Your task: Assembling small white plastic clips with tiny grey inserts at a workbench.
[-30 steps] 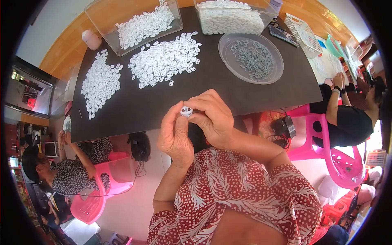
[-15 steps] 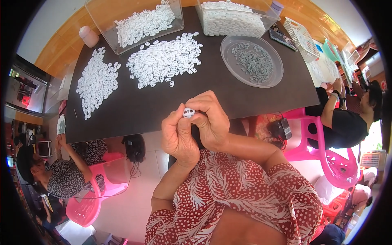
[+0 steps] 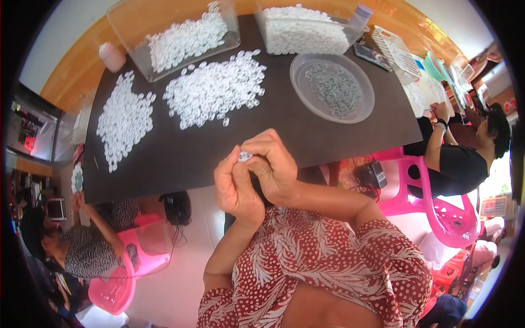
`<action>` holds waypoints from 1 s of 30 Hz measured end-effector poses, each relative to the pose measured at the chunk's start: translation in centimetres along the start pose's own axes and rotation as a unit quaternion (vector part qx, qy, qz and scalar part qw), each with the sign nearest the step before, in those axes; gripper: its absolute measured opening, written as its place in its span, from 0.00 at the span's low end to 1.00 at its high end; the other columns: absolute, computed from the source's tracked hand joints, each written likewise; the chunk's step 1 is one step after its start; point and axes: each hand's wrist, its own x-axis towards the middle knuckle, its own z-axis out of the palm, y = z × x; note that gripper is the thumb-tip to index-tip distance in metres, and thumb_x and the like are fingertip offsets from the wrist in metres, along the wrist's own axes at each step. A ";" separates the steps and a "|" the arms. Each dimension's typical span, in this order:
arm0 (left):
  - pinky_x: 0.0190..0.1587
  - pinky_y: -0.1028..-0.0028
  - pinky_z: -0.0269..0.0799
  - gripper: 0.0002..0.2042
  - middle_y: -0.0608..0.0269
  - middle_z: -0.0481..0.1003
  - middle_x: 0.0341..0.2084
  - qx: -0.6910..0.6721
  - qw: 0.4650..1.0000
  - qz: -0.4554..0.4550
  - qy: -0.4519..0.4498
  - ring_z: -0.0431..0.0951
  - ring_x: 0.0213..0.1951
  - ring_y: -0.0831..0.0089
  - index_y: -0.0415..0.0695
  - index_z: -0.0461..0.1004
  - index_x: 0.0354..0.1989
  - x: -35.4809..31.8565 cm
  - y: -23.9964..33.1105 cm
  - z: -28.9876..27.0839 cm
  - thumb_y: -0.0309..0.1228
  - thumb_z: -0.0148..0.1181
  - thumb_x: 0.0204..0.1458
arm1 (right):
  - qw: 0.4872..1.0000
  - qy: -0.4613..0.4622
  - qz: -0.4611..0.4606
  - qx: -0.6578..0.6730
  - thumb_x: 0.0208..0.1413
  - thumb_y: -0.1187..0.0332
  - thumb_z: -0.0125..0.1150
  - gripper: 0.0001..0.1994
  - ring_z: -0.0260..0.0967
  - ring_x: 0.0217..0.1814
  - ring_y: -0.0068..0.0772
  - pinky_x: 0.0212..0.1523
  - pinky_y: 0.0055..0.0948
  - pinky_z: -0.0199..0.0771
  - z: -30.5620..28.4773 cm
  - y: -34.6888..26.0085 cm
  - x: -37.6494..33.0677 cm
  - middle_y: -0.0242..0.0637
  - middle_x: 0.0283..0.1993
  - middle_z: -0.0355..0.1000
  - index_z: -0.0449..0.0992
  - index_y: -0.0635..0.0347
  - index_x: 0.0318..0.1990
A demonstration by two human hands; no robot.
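Observation:
Between my fingertips, just off the table's front edge, is a small white plastic piece (image 3: 245,156) with dark holes. My left hand (image 3: 236,186) pinches it from one side, and my right hand (image 3: 273,167) closes on its other side. Much of the piece is hidden by the fingers. On the dark table (image 3: 219,145) beyond lie a large heap of small white oval pieces (image 3: 213,90) and a narrower heap of similar pieces (image 3: 126,121). Farther right stands a round clear dish (image 3: 369,98) with many small grey-green parts (image 3: 333,87) in it.
Two clear bins (image 3: 239,34) of white pieces stand along the back, near a pink bottle (image 3: 111,57). A phone (image 3: 373,54) and a white basket (image 3: 396,54) lie back right. People sit at both sides, near pink chairs (image 3: 424,191).
Both hands stay closed together on the white piece, which has turned slightly and shows less between the fingers. The whole view has shifted a little, with the table lower in the picture.

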 end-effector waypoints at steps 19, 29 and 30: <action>0.33 0.82 0.69 0.08 0.62 0.75 0.29 0.106 0.977 -0.169 -0.075 0.73 0.29 0.80 0.34 0.75 0.39 5.2 -3.4 -4.2 0.22 0.54 0.53 | 0.894 0.032 -0.040 -0.446 0.45 0.67 0.61 0.11 0.71 0.39 0.49 0.41 0.41 0.68 -12.3 16.1 20.3 0.47 0.36 0.75 0.78 0.61 0.36; 0.31 0.62 0.66 0.05 0.57 0.69 0.21 0.441 0.870 0.138 -0.173 0.72 0.28 0.59 0.44 0.75 0.26 7.7 -7.9 -1.8 0.28 0.64 0.41 | 0.962 -0.093 -0.061 -0.248 0.44 0.75 0.61 0.03 0.67 0.36 0.46 0.38 0.38 0.67 -6.5 9.0 11.2 0.40 0.30 0.73 0.76 0.60 0.29; 0.30 0.62 0.65 0.06 0.56 0.68 0.21 0.481 0.840 0.160 -0.194 0.71 0.27 0.58 0.44 0.75 0.25 7.7 -8.3 -1.2 0.29 0.65 0.40 | 0.963 -0.115 -0.070 -0.233 0.43 0.76 0.60 0.02 0.66 0.35 0.45 0.37 0.38 0.67 -6.7 8.6 10.7 0.39 0.29 0.73 0.75 0.60 0.27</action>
